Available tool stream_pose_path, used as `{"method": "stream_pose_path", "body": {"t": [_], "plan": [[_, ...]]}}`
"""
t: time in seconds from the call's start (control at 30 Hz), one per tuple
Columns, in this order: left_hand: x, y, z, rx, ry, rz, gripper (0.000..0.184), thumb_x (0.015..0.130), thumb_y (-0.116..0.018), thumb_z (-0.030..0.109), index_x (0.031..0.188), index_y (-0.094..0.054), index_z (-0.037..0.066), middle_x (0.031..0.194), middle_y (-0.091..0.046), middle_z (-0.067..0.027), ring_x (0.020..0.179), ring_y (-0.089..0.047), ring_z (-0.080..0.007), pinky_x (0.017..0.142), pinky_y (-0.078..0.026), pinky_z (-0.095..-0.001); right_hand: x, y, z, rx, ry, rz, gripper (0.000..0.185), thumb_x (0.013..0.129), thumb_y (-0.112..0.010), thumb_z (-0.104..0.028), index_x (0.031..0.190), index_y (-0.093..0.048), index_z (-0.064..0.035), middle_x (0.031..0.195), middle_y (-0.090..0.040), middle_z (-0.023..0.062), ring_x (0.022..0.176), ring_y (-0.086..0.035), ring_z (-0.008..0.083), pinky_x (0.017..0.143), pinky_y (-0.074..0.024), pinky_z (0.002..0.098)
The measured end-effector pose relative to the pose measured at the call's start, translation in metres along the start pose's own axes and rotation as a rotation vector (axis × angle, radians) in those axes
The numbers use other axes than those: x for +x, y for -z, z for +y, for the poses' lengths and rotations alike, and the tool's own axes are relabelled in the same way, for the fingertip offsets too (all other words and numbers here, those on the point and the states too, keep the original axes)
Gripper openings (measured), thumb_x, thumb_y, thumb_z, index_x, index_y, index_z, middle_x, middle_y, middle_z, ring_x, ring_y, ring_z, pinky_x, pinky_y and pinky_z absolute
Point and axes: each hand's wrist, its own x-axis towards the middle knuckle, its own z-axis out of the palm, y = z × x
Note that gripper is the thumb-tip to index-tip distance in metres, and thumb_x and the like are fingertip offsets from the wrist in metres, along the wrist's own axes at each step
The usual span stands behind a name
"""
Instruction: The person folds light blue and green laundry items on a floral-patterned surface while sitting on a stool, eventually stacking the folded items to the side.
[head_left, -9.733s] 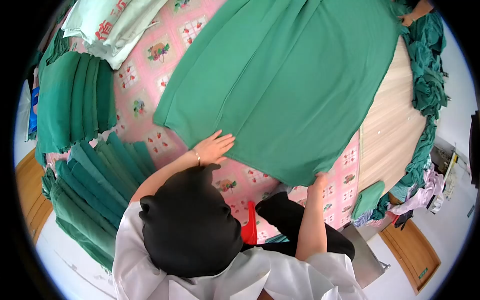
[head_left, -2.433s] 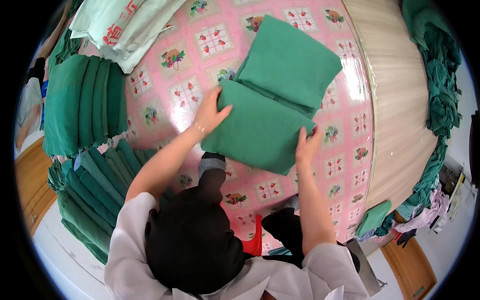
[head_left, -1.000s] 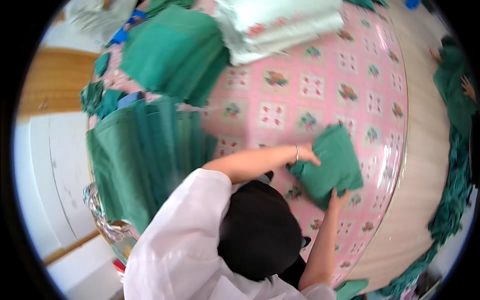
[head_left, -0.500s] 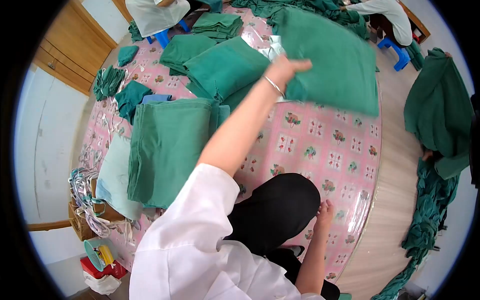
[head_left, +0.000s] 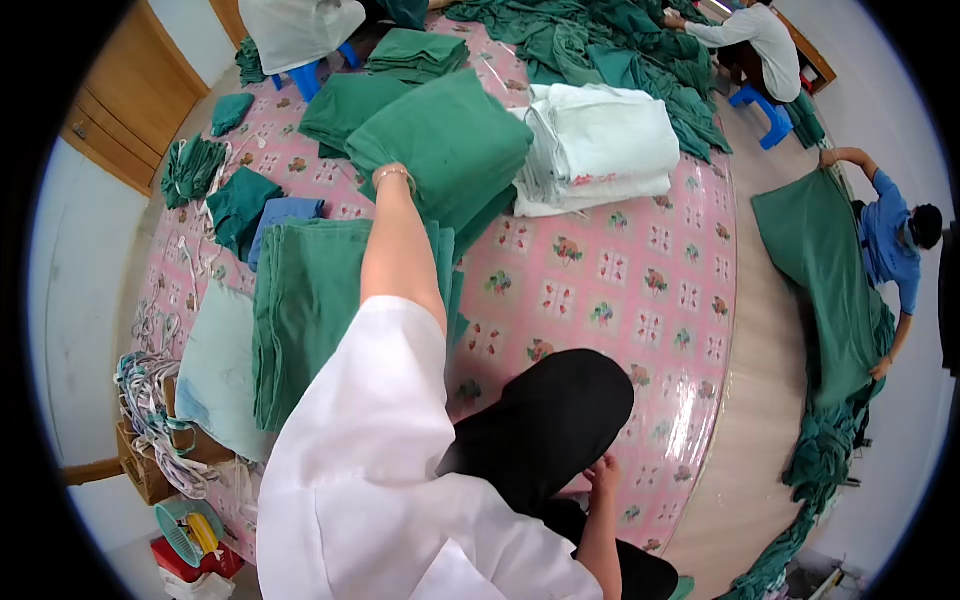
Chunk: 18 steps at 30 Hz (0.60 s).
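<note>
My left hand [head_left: 388, 170] is at the near edge of a folded green cloth [head_left: 445, 145], which lies on top of a stack of folded green cloths. The fingers are hidden by the cloth, and a bracelet shows at the wrist. Low beside my black-clad knee is my right hand [head_left: 603, 472], empty, with its fingers loosely bent and apart. Nearer to me than that stack, under my left forearm, more green cloths [head_left: 310, 300] stand folded. A pile of folded pale cloth with red marks [head_left: 610, 150] lies to the right of the stack.
The pink patterned floor cover [head_left: 560, 297] meets pale flooring on the right. There a person in blue [head_left: 885, 240] holds up a green cloth [head_left: 825, 270]. Loose green cloth [head_left: 600, 45] lies at the back near a person on a blue stool [head_left: 770, 125]. Tangled straps [head_left: 155, 405] are at left.
My left hand has carried the folded green cloth leftward onto the stack, uncovering the pale pile. My right hand has let go of that cloth and moved down by my knee. The view has turned left.
</note>
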Motion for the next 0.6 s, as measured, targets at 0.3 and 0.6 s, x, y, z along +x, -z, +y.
{"method": "stream_pose_path", "body": {"t": [0.3,0.6], "plan": [[0.075,-0.021,0.012,0.350,-0.265,0.496,0.029,0.075,-0.055,0.023,0.096,-0.060,0.004,0.098,-0.061,-0.0109,0.089,-0.059,-0.0259,0.077,-0.048,-0.0371,-0.011,-0.016,-0.014,-0.093,0.101,-0.062,0.038,0.080,-0.057,-0.017,0.114,-0.051,-0.0003,0.090,-0.062,0.0098,0.069,-0.061,0.0156,0.056,-0.0475,0.0261],[-0.158,0.031,0.068,-0.575,-0.218,0.694,0.050,0.062,-0.062,0.021,0.102,-0.050,-0.006,0.105,-0.054,-0.0226,0.101,-0.052,-0.0352,0.087,-0.042,-0.0415,-0.033,0.037,-0.007,-0.035,0.205,0.001,0.033,0.083,-0.054,-0.015,0.111,-0.050,0.0016,0.091,-0.062,0.0096,0.071,-0.060,0.0157,0.061,-0.0475,0.0259]]}}
